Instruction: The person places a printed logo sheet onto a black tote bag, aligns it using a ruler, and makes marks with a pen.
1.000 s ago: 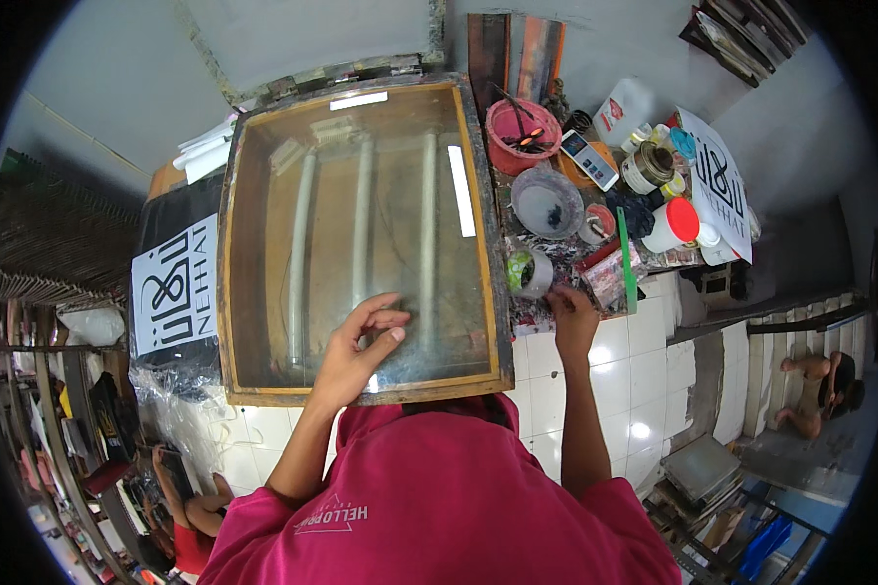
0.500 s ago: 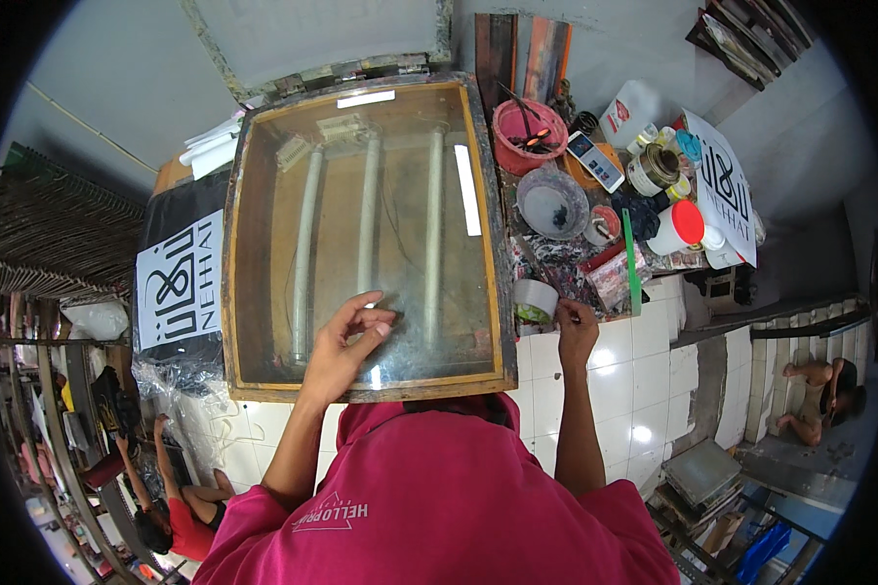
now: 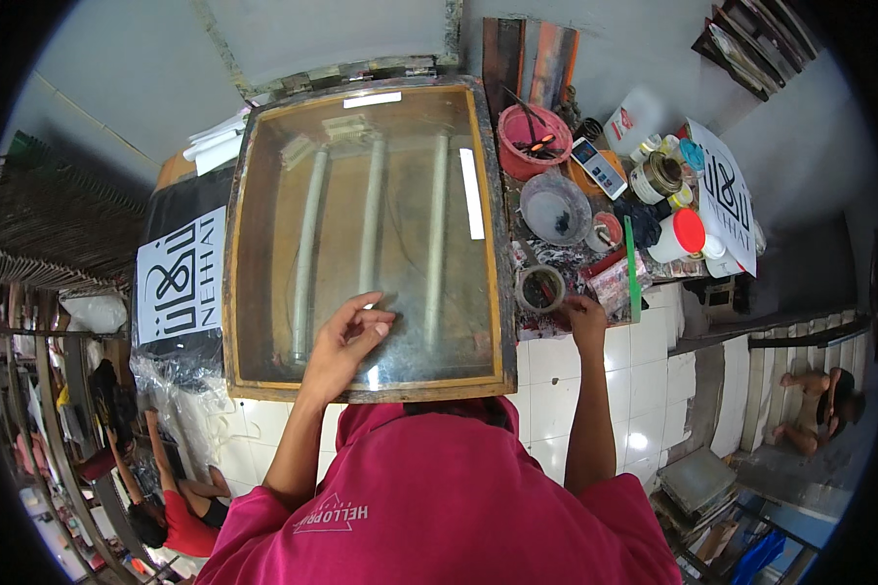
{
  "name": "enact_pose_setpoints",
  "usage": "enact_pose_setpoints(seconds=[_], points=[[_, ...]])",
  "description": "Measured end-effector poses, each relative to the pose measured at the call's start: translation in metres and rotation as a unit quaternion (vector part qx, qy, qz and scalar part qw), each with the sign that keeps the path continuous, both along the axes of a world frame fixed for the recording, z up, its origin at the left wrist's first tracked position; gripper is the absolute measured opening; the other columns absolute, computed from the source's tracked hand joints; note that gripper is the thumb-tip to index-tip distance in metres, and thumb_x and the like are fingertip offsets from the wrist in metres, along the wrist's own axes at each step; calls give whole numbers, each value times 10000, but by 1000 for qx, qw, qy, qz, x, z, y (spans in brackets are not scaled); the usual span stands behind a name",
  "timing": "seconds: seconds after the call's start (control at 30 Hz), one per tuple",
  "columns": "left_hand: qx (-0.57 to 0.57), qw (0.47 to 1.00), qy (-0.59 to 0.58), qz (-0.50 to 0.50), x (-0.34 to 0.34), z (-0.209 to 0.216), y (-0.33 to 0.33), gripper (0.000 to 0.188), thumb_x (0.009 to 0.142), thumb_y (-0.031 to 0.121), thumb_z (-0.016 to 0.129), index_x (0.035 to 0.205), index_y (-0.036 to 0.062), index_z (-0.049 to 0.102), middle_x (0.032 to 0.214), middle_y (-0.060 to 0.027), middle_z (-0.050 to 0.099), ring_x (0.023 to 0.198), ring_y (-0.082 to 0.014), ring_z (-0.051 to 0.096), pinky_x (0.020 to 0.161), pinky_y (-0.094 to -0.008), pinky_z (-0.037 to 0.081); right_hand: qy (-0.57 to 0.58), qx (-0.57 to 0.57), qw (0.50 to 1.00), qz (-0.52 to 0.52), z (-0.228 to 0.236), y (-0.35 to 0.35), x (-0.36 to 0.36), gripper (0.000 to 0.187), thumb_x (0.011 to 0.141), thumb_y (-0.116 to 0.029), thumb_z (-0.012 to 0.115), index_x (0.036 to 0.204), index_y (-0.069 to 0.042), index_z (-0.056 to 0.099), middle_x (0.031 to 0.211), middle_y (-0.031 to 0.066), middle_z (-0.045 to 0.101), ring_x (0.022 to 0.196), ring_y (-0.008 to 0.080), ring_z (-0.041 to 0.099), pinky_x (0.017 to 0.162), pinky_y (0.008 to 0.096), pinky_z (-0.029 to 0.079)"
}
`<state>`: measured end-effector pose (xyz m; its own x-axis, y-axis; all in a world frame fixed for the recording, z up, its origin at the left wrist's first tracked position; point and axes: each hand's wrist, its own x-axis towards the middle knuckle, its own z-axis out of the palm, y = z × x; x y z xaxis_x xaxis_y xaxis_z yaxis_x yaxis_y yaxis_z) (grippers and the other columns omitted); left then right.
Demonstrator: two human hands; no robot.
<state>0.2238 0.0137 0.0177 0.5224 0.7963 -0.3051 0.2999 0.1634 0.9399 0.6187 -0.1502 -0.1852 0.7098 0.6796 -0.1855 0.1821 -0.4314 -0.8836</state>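
Note:
A shallow wooden-framed box (image 3: 507, 322) with a glass top lies before me, three long white tubes visible under the glass. Over its near part hovers or rests my left hand (image 3: 344, 341), fingers bent, thumb apart from them and nothing seen between. To the right of the box, a roll of tape (image 3: 527, 302) lies flat on the stained side table (image 3: 600, 258), its hollow core facing up. At the roll's right rim are the bent, closed fingers of my right hand (image 3: 583, 320); their tips are partly hidden.
On the side table stand a pink bucket (image 3: 517, 166) with tools, a grey bowl (image 3: 554, 208), a phone (image 3: 599, 168), a red-lidded tub (image 3: 677, 236) and a green strip (image 3: 633, 268). A black-wrapped bundle (image 3: 156, 346) lies left. Two other people sit farther off, left and right.
The roll of tape has tipped from standing on edge to lying flat. My right hand has shifted slightly right along with it. The left hand keeps its place over the glass.

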Motion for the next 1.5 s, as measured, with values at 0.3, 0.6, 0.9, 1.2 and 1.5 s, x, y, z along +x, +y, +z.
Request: enact_pose_setpoints(seconds=[0.3, 0.6, 0.9, 1.2, 1.5], points=[[16, 999, 6, 49, -32, -6, -1, 455, 1000, 129, 693, 1428, 46, 564, 1162, -100, 736, 1091, -149, 663, 985, -312, 506, -57, 25, 997, 45, 11, 11, -21, 251, 852, -118, 811, 1017, 30, 694, 909, 99, 716, 839, 183, 651, 746, 342, 525], [83, 967, -33, 240, -135, 5, 25, 442, 1000, 129, 687, 1400, -12, 561, 1119, -110, 733, 1057, -155, 678, 957, -298, 520, -127, 76, 982, -117, 22, -14, 4, 290, 916, -42, 674, 1201, 13, 673, 983, 50, 651, 854, 159, 594, 795, 289, 497], [315, 827, 338, 320, -297, -104, 128, 465, 899, 255, 742, 1254, -32, 656, 1200, -252, 705, 1069, -400, 698, 939, -447, 548, -34, 177, 984, -15, 125, 72, -46, 287, 988, -110, 682, 1253, -8, 646, 1030, 45, 666, 766, 90, 584, 651, 226, 460], [319, 825, 437, 163, -314, -136, 168, 512, 880, 229, 679, 1295, -28, 524, 1375, -275, 577, 1249, -455, 580, 1037, -516, 498, 97, 182, 974, 95, 196, 136, -234, 257, 981, -91, 693, 1219, 1, 662, 1047, 66, 699, 771, 100, 636, 631, 226, 500], [325, 873, 240, 274, -319, -36, 163, 260, 1027, 150, 567, 1202, -5, 681, 1086, -266, 719, 964, -434, 709, 848, -493, 555, 221, 103, 918, 314, 233, 228, -380, 323, 1038, -208, 654, 1284, 1, 649, 1111, 93, 713, 911, 183, 707, 756, 310, 567]])
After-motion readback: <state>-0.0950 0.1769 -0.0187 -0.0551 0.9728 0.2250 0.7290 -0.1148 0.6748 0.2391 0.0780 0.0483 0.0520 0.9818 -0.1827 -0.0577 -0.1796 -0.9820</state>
